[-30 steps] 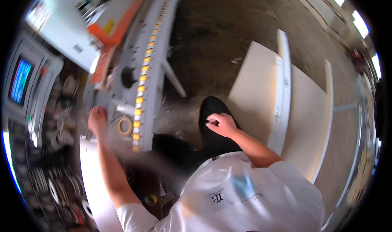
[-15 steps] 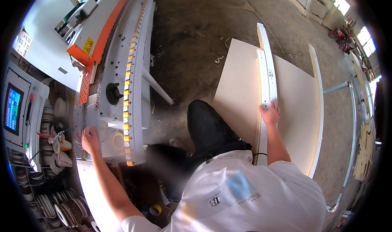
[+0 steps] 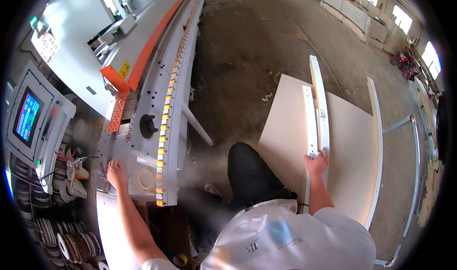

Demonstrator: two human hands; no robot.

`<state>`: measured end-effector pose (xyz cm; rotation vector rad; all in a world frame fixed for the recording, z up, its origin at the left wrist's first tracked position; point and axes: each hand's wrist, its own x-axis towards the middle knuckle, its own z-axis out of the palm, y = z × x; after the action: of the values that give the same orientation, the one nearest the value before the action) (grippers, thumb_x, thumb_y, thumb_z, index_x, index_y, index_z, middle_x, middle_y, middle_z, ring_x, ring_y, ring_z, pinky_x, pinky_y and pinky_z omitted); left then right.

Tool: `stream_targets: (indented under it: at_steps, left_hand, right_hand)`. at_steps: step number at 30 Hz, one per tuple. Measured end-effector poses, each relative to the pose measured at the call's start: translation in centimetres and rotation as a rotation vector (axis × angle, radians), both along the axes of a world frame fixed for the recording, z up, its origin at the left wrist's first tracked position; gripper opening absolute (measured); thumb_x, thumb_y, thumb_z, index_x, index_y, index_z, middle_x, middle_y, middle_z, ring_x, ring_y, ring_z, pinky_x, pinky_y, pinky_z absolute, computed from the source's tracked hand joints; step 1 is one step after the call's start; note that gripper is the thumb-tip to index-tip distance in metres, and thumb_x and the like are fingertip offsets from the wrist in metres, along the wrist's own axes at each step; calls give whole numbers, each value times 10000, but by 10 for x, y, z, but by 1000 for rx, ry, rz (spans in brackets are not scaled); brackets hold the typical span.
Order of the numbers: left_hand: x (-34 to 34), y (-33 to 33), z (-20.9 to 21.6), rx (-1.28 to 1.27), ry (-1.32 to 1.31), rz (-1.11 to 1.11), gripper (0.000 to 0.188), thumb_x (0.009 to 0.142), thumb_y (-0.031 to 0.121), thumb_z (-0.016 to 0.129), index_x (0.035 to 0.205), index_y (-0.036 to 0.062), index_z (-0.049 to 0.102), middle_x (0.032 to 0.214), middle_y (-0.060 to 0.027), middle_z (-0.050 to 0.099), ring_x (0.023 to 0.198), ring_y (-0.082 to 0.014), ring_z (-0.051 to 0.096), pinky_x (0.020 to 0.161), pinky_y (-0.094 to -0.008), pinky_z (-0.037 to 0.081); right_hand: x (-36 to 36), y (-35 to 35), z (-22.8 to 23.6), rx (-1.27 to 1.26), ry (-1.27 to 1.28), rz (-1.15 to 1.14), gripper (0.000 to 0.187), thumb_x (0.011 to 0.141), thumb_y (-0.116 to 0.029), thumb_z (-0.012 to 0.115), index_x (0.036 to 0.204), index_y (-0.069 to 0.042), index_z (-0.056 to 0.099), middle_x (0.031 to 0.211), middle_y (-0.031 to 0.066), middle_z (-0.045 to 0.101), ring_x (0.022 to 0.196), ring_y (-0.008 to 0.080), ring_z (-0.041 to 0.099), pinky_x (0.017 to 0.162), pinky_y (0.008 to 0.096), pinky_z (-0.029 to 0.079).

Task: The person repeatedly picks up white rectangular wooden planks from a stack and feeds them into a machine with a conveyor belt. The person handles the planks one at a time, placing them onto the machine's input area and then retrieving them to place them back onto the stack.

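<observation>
My right hand (image 3: 317, 163) is closed around the near end of a narrow white board (image 3: 310, 122), thumb and fingers on opposite sides. A longer white strip (image 3: 322, 113) lies alongside it, with a narrow gap between them. Both rest on a large pale panel (image 3: 281, 115). On the left, my left hand (image 3: 117, 174) is at the near end of the grey machine bed (image 3: 135, 148), fingers curled downward. Whatever may be in those fingers is hidden.
Yellow rollers (image 3: 161, 151) line the machine's edge, below an orange guard (image 3: 157, 34). A control panel (image 3: 28, 113) stands far left, above several edging rolls (image 3: 71, 241). Another white strip (image 3: 376, 146) lies along the panel's right side. A metal rail (image 3: 415, 175) runs beyond it.
The view has shifted, so the machine and boards appear lower and farther right. The shorter board has turned its white face up and parted slightly from the longer strip.
</observation>
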<state>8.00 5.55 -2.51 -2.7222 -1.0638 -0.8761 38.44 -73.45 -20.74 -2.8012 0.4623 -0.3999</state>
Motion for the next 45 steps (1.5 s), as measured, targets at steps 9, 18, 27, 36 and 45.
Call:
stream_targets:
  at_steps: [9, 18, 27, 36, 45]
  left_hand:
    - [-5, 4, -6, -27, -9, 31, 159, 982, 260, 646, 982, 123, 727, 1006, -99, 737, 915, -365, 720, 759, -477, 550]
    - [30, -77, 11, 197, 17, -331, 161, 883, 130, 754, 1040, 107, 726, 1077, -101, 735, 1012, -343, 690, 878, -465, 546]
    - [66, -314, 83, 272, 195, -972, 424, 855, 220, 798, 1269, 158, 734, 1527, -45, 622, 1440, -288, 547, 1210, -500, 425]
    - [20, -313, 56, 52, 120, -796, 527, 723, 192, 888, 1211, 165, 690, 1400, -52, 671, 1234, -294, 643, 1032, -460, 498]
    - [-88, -233, 59, -140, -21, -258, 511, 723, 118, 901, 1192, 101, 699, 1384, -118, 684, 1240, -364, 619, 1064, -488, 481]
  right_hand:
    - [15, 51, 77, 293, -227, 244, 663, 671, -314, 924, 1213, -17, 681, 1330, 99, 674, 1243, 341, 642, 1065, 473, 517]
    - [-12, 130, 171, 239, -460, 783, 659, 613, -218, 938, 1189, -52, 662, 1287, 82, 660, 1184, 334, 639, 1080, 483, 488]
    - [-70, 212, 203, 341, -434, 1321, 566, 652, -158, 915, 1174, -98, 705, 1270, 27, 706, 1172, 261, 685, 1145, 514, 486]
    - [-94, 271, 221, 306, -361, 1627, 589, 708, -238, 923, 1251, -135, 718, 1380, 4, 677, 1322, 214, 616, 1226, 520, 410]
    - [-90, 282, 185, 429, -413, 1572, 500, 743, -221, 918, 1184, -104, 713, 1331, 57, 704, 1229, 292, 655, 1150, 524, 463]
